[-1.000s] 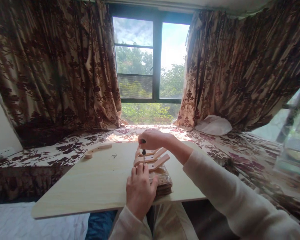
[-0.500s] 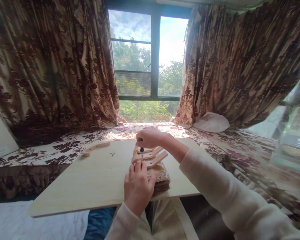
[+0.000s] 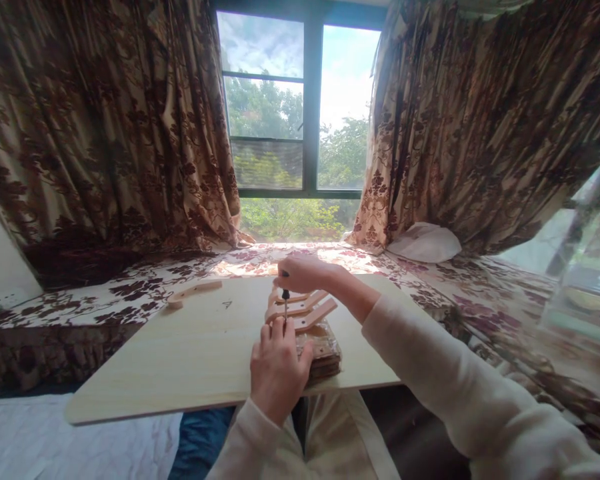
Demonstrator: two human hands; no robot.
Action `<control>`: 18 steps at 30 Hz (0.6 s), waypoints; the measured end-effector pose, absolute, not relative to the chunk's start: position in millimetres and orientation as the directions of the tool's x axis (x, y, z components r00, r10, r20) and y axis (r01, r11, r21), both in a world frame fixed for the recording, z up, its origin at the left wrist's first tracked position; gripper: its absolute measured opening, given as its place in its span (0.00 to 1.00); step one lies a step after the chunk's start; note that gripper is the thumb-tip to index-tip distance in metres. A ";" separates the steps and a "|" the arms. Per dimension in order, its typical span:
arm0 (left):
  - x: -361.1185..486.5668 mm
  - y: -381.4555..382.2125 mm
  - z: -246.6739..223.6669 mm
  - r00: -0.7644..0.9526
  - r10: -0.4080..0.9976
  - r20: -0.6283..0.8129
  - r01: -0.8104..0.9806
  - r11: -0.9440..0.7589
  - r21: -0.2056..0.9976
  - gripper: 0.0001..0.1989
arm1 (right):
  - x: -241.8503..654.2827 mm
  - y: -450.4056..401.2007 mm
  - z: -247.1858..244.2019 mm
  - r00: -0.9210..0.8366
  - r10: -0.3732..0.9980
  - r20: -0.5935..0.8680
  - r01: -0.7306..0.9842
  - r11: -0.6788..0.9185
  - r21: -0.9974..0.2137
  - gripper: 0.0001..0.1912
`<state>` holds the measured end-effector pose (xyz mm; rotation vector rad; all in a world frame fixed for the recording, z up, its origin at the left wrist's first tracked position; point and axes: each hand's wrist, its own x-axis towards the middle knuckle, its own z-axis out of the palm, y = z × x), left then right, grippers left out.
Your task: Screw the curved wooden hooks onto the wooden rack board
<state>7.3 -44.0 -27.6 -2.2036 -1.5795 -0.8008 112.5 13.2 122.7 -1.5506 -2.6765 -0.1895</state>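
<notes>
My right hand (image 3: 304, 272) is closed round the dark handle of a screwdriver (image 3: 286, 295), which stands upright with its shaft pointing down. Just below, my left hand (image 3: 280, 367) lies over the near end of a curved wooden piece (image 3: 316, 317), its fingers pressed around the spot where the shaft ends. The screwdriver's tip is hidden behind those fingers. More bent wooden pieces (image 3: 307, 303) with dark holes sit behind. Under and beside my left thumb is a stack of brown wooden parts (image 3: 325, 357), seemingly in clear plastic wrap.
The pale wooden board (image 3: 180, 360) lies across my lap. Another curved wooden piece (image 3: 195, 292) rests at its far left, near a small dark mark (image 3: 227, 305). Beyond is a ledge with floral cloth (image 3: 145, 283), holding a white bundle (image 3: 424, 241) at right.
The whole view has shifted slightly. Both hands keep nearly the same places, and the screwdriver remains upright in my right hand.
</notes>
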 end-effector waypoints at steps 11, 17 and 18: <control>8.2 -44.1 -26.5 0.244 0.765 0.597 0.937 -0.345 0.059 0.17 | 112.5 9.2 133.5 -0.541 0.841 -0.020 0.841 0.541 0.012 0.13; 8.0 -45.2 -25.4 0.241 0.765 0.598 0.938 -0.342 0.059 0.17 | 117.3 18.2 131.5 -0.530 0.847 -0.041 0.848 0.530 -0.011 0.13; 8.1 -45.4 -25.1 0.242 0.765 0.597 0.938 -0.343 0.059 0.17 | 118.5 17.9 133.7 -0.544 0.837 -0.057 0.839 0.544 -0.020 0.13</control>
